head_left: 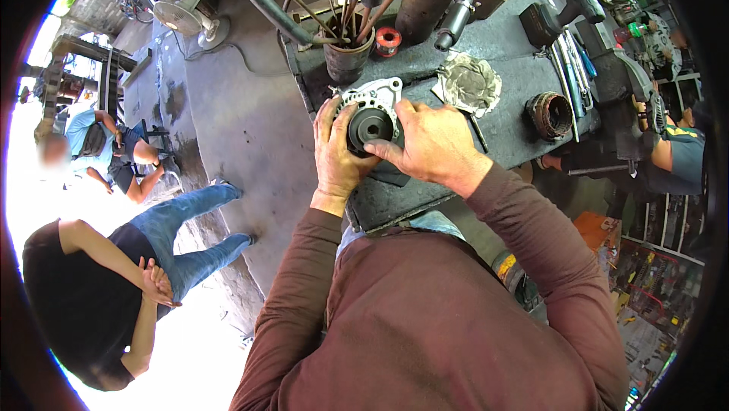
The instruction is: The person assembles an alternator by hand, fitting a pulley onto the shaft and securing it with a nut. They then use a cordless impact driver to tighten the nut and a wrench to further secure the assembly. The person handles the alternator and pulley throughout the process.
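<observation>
An alternator (389,90) with a silver, slotted housing stands at the near left part of the dark workbench, its round black pulley (370,130) facing up. My left hand (338,149) wraps round its left side, with the fingers on the housing and the pulley rim. From the right, my right hand (434,141) grips the housing and pulley, its thumb lying across the pulley's near edge. The palms and fingers hide much of the housing. Under my right hand, a dark flat piece shows only in part.
On the workbench (510,141) are a can of rods (349,61), a red spool (388,41), a crumpled grey sheet (468,83), a copper-wound ring (549,115), a cordless drill (562,14) and several hand tools. A bench vise (634,80) stands right. A person (99,289) stands left.
</observation>
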The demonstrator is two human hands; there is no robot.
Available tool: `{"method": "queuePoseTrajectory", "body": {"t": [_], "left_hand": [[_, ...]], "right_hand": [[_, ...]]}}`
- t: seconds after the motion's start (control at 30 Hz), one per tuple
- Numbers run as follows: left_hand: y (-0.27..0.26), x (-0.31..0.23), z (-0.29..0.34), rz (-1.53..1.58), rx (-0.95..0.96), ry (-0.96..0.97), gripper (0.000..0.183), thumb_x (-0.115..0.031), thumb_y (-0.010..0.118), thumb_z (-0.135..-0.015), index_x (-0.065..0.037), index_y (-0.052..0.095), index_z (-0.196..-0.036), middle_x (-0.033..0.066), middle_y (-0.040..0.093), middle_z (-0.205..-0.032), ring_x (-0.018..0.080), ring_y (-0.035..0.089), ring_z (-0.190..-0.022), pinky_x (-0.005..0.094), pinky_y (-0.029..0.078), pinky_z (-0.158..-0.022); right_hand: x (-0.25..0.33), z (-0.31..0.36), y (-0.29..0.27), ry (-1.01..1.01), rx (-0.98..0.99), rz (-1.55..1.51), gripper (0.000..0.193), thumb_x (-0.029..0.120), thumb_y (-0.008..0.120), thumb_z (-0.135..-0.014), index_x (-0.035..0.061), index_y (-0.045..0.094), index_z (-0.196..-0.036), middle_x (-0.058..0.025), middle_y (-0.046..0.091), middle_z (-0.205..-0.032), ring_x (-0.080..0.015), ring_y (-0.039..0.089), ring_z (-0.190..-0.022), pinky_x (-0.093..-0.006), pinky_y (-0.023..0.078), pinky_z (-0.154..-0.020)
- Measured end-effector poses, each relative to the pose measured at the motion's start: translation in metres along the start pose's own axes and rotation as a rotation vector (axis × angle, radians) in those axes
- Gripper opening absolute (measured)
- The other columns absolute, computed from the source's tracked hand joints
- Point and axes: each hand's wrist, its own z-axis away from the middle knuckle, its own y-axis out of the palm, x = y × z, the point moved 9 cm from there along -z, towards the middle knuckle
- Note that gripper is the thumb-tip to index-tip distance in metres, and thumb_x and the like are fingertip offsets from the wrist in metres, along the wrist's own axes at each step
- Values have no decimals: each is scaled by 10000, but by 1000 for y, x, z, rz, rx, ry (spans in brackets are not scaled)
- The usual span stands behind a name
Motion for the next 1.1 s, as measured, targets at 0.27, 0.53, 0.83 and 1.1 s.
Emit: {"method": "queuePoseTrajectory", "body": {"t": [0.27,0.53,0.83,1.1], "left_hand": [[-1,4,1,-11,-9,-2,841,-292,942,-640,-81,623,-1389,196,547,-1494,441,505,-1392,535,420,-1185],[-1,3,1,-43,20,-14,712,-176,872,-752,-41,599,-1395,229,528,-1529,422,498,-1421,498,410,-1202],[13,-30,34,-110,70,161,662,-109,774,-749,-100,648,-1399,220,486,-1523,484,451,-1416,591,359,-1221],[22,-81,40,-297,495,334,954,-327,921,-651,-230,549,-1524,161,458,-1562,395,451,-1422,587,350,-1179]], "right_hand": [[-8,1,37,193,333,-57,801,549,827,-826,-18,604,-1346,-192,728,-996,-387,746,-864,-506,581,-827],[21,-8,28,-188,-51,-211,738,287,839,-743,107,539,-1393,-201,663,-1093,-432,733,-898,-532,603,-794],[-11,50,49,-8,-217,-385,690,282,866,-705,83,567,-1294,-194,645,-1033,-434,713,-883,-513,609,-774],[-93,121,133,415,-125,-1035,757,99,878,-764,35,449,-1385,-159,627,-1211,-245,678,-1072,-388,574,-948]]}}
